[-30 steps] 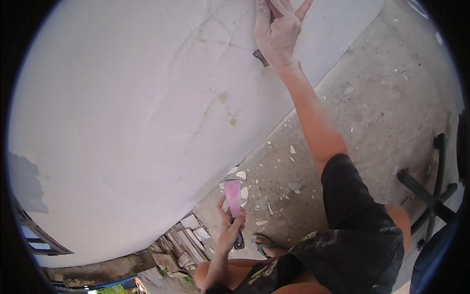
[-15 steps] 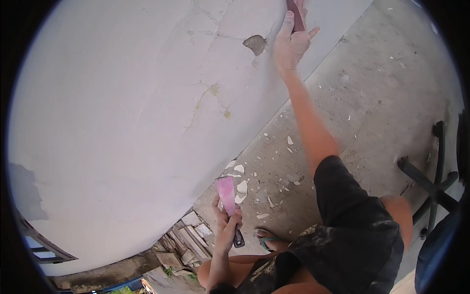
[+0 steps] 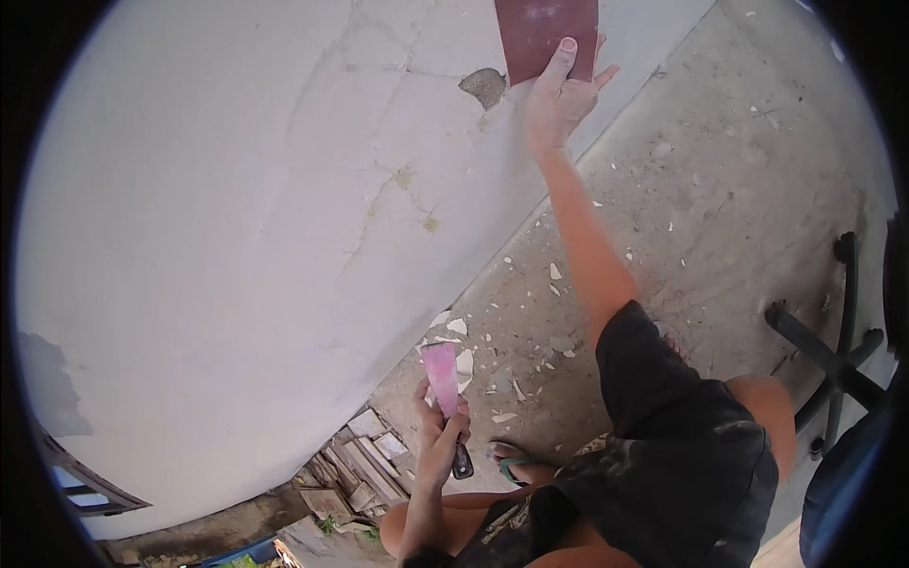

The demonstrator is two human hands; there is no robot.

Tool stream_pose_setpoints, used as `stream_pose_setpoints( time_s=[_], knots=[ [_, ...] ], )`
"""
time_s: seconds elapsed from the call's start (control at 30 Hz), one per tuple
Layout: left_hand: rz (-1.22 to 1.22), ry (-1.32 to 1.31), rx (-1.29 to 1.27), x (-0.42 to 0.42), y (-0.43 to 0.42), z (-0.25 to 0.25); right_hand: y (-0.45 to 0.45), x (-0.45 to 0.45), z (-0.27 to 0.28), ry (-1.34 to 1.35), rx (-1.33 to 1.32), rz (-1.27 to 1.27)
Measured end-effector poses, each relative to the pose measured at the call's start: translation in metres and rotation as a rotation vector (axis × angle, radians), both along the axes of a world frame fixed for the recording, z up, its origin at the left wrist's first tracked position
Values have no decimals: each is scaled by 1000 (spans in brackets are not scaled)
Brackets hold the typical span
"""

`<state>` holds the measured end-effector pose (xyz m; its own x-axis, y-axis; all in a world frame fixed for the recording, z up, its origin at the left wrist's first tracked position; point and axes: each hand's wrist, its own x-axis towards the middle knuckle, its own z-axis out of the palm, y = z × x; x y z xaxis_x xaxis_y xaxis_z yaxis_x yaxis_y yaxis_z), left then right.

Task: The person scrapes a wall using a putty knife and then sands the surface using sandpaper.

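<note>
My left hand is wrapped round the dark handle of a putty knife, whose pinkish blade points up toward the base of the wall. Higher up, my right hand grips a reddish-brown sheet of sandpaper, thumb on the face toward me and fingers mostly hidden behind. The sheet's upper edge runs out of view. It is in front of the pale wall; contact with the wall cannot be made out. Close by on the left of the sheet is a chipped hole with cracks running from it.
Flakes of paint or plaster litter the concrete floor. Stacked boards or tiles lie at the wall's foot. A black wheeled chair base stands at right. A grey patch and a window frame show at left.
My right hand has turned the sandpaper from nearly edge-on to its broad face, shifting slightly left. The left hand keeps the putty knife almost still.
</note>
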<state>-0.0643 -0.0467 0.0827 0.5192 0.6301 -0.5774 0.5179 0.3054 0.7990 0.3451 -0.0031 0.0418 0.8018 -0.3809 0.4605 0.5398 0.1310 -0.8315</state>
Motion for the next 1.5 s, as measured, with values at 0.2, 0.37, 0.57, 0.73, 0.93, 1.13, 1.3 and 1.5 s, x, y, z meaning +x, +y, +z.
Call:
stream_pose_setpoints(
  time_s=[0.2,0.37,0.57,0.73,0.93,1.13,1.3,1.5],
  knots=[
    [-17,-1,-14,-10,9,-8,-12,-67,23,-138,344,166],
    [7,26,11,-16,15,-13,-66,-11,20,136,392,164],
    [17,42,-31,-16,17,-18,-24,44,9,-111,-249,-161],
    [9,47,-22,-10,15,-12,-4,25,27,-172,-48,6],
    [-57,35,-33,-7,13,-16,30,-106,30,-1240,-450,486],
    [11,20,-24,-6,8,-3,-8,27,30,-612,-148,120],
    [-55,25,-46,-4,11,-12,35,-62,40,-759,-171,285],
    [7,-39,26,-7,5,10,12,-70,32,-1158,-555,478]
  ],
)
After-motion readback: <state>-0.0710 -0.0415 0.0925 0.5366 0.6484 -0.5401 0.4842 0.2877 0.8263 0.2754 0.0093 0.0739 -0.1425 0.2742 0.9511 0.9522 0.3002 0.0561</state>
